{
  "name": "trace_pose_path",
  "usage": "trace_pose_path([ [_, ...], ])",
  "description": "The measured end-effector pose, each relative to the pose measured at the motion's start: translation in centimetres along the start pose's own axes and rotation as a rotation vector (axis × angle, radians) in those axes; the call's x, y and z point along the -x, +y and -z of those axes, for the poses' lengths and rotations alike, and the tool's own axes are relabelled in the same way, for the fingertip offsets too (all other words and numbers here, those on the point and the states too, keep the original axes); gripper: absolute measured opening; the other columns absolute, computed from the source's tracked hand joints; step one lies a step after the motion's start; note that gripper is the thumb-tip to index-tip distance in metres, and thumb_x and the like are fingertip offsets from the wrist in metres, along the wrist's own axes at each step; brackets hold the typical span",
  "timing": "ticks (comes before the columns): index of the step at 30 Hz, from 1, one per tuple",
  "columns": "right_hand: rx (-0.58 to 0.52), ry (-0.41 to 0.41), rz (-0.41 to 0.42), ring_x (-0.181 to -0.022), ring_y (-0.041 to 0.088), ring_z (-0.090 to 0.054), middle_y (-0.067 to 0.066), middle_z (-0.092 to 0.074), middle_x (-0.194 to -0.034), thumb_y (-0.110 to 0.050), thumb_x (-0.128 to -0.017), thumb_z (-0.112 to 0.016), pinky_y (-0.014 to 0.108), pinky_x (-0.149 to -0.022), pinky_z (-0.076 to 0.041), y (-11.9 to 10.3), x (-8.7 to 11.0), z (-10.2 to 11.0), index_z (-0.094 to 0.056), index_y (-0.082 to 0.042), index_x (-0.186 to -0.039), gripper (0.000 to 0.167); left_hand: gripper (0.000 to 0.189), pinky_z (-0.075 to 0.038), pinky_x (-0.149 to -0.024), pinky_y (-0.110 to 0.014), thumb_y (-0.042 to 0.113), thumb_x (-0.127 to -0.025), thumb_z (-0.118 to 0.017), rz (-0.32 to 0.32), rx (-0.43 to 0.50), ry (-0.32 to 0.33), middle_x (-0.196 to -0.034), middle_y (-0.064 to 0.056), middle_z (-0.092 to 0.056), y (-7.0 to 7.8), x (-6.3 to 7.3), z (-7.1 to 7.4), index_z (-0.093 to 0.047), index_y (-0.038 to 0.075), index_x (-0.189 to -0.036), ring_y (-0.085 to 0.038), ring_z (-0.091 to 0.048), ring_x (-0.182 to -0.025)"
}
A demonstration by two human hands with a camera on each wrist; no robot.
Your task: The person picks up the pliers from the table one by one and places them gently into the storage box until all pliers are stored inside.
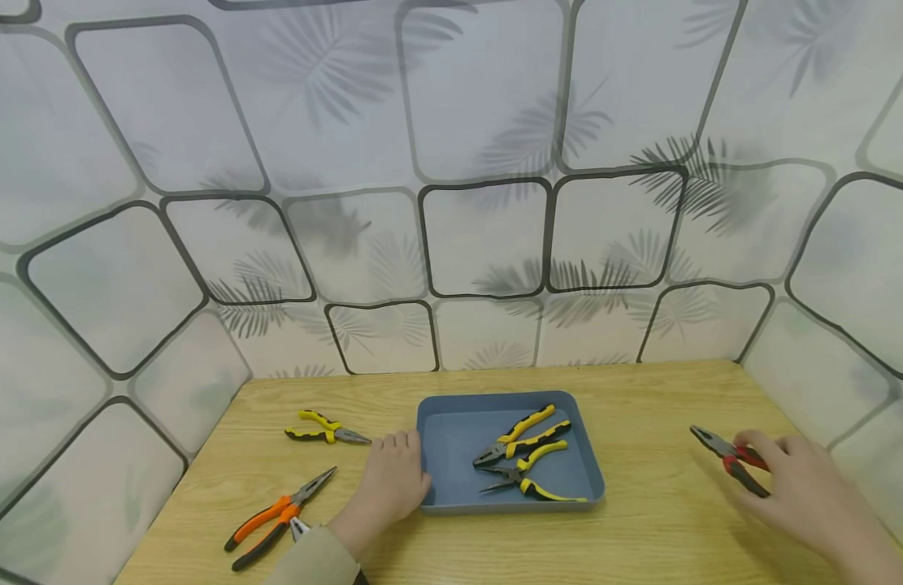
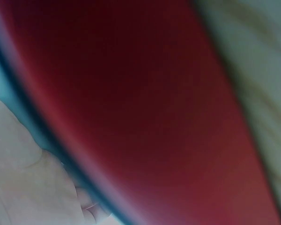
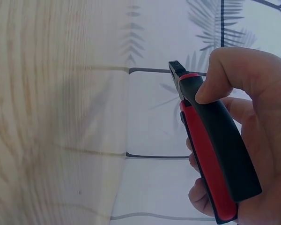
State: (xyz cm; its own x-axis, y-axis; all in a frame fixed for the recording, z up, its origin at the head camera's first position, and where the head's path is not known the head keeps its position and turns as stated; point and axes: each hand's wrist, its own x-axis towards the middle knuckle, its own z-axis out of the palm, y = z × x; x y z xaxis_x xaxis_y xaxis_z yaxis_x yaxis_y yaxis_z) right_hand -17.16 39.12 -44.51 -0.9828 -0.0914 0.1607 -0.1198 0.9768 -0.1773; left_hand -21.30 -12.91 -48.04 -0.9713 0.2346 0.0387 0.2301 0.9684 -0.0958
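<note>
At the left wall of a blue-grey tray (image 1: pixel 513 510), my left hand (image 1: pixel 394 478) grips the side near its front corner. Two pairs of yellow-and-black pliers, combination pliers (image 1: pixel 523 439) and long-nose pliers (image 1: pixel 527 470), lie in the tray with handles spread. On the far right, my right hand (image 1: pixel 805 483) holds red-and-black combination pliers (image 1: pixel 732 455) by the handles, jaws pointing away and left. The right wrist view shows the thumb against the black grip of these pliers (image 3: pixel 220 136). A blurred dark-red shape (image 2: pixel 140 112) covers most of the left wrist view.
Yellow-and-black long-nose pliers (image 1: pixel 330 431) lie left of the tray. Nearer are orange-and-black long-nose pliers (image 1: pixel 286 508). Metal jaws of another tool (image 1: pixel 299 529) show beside the left sleeve (image 1: pixel 315 561), which hides the rest. A patterned wall covering (image 1: pixel 488 236) borders the wooden table (image 1: pixel 656 544).
</note>
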Motion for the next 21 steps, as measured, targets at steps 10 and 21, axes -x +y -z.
trace_pose_path([
  [10,0.030,0.039,0.054,-0.082,0.034,-0.059,0.023,-0.063,-0.095,-0.035,-0.075,-0.091,0.051,-0.063,-0.049,-0.7,-0.7,0.1,-0.062,-0.008,-0.127,0.065,0.043,-0.054,-0.094,-0.048,0.038,-0.097,-0.065,0.000,0.011,0.007,-0.105,-0.016,-0.064,0.1,0.1,0.0,-0.056,0.001,-0.117,-0.032,-0.065,-0.101],
  [21,0.031,0.035,0.081,-0.083,0.036,-0.060,0.021,-0.063,-0.095,-0.035,-0.073,-0.092,0.052,-0.064,-0.050,-1.4,-1.3,0.4,-0.062,-0.011,-0.125,0.064,0.042,-0.053,-0.089,-0.047,0.038,-0.096,-0.066,0.001,-0.003,0.021,-0.101,-0.015,-0.063,0.2,0.0,0.2,-0.055,0.002,-0.115,-0.031,-0.064,-0.097],
])
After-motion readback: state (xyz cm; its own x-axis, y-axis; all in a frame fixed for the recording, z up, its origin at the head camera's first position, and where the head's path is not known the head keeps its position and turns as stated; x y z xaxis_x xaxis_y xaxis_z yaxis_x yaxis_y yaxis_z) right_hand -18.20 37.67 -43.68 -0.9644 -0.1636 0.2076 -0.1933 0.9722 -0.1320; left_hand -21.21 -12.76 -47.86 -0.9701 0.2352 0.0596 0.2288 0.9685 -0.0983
